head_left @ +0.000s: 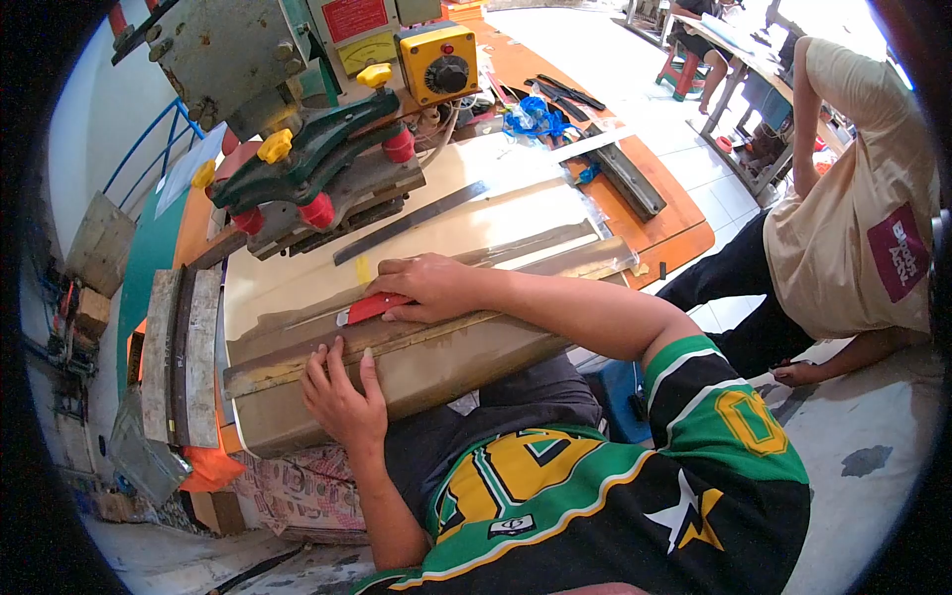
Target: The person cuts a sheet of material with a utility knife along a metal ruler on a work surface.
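My right hand (426, 288) is closed around a red utility knife (375, 308), its pale metal tip pointing left. The knife lies low over a long brown strip (288, 347) that runs across a cream and brown sheet (476, 362). My left hand (342, 397) rests with fingers spread, fingertips on the strip near its left part. A narrow yellowish edge, perhaps a ruler (436, 329), runs along the strip beside both hands. A dark flat bar (409, 220) lies on the sheet beyond my right hand. A small yellow tape piece (362, 269) sits near my knuckles.
A press machine with a green clamp arm (307, 164) and a yellow control box (436, 64) stands behind the sheet. Metal bars (180, 357) lie at left. A dark metal block (627, 177) and blue plastic (535, 117) lie at right. A person (843, 218) stands at right.
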The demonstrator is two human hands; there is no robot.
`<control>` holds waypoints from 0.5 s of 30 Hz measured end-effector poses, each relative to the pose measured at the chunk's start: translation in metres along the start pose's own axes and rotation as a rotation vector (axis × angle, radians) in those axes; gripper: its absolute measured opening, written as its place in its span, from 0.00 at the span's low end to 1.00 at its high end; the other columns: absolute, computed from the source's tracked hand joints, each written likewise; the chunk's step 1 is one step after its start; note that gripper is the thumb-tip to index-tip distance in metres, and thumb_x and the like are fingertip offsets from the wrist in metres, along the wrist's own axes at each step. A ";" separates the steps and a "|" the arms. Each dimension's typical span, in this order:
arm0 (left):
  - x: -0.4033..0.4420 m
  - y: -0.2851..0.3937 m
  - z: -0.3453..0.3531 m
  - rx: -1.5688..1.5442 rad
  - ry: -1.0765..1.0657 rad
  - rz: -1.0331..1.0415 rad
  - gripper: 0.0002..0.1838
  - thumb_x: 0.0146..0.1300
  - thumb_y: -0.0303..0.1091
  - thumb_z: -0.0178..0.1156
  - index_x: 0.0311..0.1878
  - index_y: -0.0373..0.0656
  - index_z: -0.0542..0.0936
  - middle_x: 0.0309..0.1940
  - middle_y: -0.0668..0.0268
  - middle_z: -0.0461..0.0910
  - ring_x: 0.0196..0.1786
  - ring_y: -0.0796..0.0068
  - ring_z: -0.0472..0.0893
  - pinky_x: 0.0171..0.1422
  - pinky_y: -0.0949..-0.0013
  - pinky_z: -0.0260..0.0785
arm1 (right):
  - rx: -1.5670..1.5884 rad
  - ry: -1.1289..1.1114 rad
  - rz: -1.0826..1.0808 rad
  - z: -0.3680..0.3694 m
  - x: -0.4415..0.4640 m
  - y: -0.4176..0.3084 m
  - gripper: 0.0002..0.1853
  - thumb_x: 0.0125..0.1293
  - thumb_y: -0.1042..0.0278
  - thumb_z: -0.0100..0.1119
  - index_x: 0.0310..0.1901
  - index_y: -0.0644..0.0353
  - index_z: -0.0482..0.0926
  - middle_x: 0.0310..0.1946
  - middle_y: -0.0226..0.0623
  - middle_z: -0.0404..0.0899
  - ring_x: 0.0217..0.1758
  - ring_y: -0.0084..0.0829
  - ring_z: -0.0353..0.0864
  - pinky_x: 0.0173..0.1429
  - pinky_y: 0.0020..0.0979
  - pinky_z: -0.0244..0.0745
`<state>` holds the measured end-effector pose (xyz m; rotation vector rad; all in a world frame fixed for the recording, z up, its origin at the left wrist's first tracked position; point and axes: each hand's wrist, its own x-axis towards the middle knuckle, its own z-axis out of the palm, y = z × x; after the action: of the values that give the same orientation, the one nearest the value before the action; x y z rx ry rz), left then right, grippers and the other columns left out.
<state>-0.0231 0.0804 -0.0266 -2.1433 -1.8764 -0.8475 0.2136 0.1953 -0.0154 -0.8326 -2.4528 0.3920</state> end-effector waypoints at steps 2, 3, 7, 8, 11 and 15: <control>0.000 -0.001 0.000 0.000 -0.003 0.001 0.26 0.76 0.52 0.59 0.66 0.44 0.81 0.62 0.54 0.77 0.68 0.47 0.74 0.72 0.45 0.64 | 0.000 0.003 -0.005 0.000 0.000 0.000 0.23 0.73 0.52 0.64 0.63 0.55 0.80 0.51 0.45 0.80 0.54 0.52 0.85 0.55 0.50 0.81; 0.000 -0.001 0.001 0.002 0.000 0.003 0.26 0.76 0.52 0.59 0.66 0.44 0.81 0.62 0.54 0.77 0.68 0.47 0.74 0.72 0.45 0.64 | 0.001 0.006 -0.011 -0.001 0.000 0.000 0.23 0.73 0.52 0.64 0.63 0.55 0.80 0.51 0.45 0.80 0.54 0.52 0.85 0.55 0.50 0.81; 0.000 -0.002 0.002 0.004 0.016 0.018 0.26 0.76 0.52 0.59 0.66 0.44 0.81 0.62 0.54 0.77 0.67 0.47 0.74 0.72 0.45 0.64 | -0.001 0.008 -0.008 0.000 0.000 0.000 0.23 0.73 0.52 0.64 0.63 0.55 0.80 0.51 0.45 0.81 0.54 0.52 0.85 0.55 0.50 0.81; 0.000 -0.001 0.002 0.004 0.016 0.018 0.26 0.76 0.52 0.59 0.66 0.44 0.81 0.62 0.54 0.77 0.67 0.47 0.74 0.72 0.45 0.64 | 0.018 0.011 -0.007 0.000 0.000 0.000 0.24 0.72 0.51 0.65 0.63 0.55 0.80 0.52 0.48 0.81 0.53 0.55 0.85 0.56 0.52 0.81; 0.000 0.000 0.001 0.011 0.012 0.010 0.25 0.76 0.52 0.59 0.66 0.44 0.81 0.62 0.54 0.77 0.67 0.47 0.74 0.72 0.45 0.64 | 0.046 0.016 -0.006 -0.001 0.000 -0.001 0.24 0.71 0.51 0.66 0.63 0.55 0.80 0.52 0.50 0.81 0.52 0.58 0.85 0.57 0.55 0.81; 0.000 0.000 0.001 0.015 0.012 0.017 0.25 0.76 0.51 0.59 0.66 0.44 0.81 0.62 0.54 0.77 0.67 0.47 0.74 0.72 0.46 0.63 | 0.048 0.002 0.006 -0.004 0.000 -0.003 0.24 0.71 0.51 0.65 0.62 0.55 0.80 0.52 0.50 0.81 0.53 0.58 0.85 0.57 0.55 0.81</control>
<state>-0.0233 0.0812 -0.0272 -2.1378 -1.8498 -0.8389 0.2141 0.1931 -0.0107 -0.8203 -2.4295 0.4507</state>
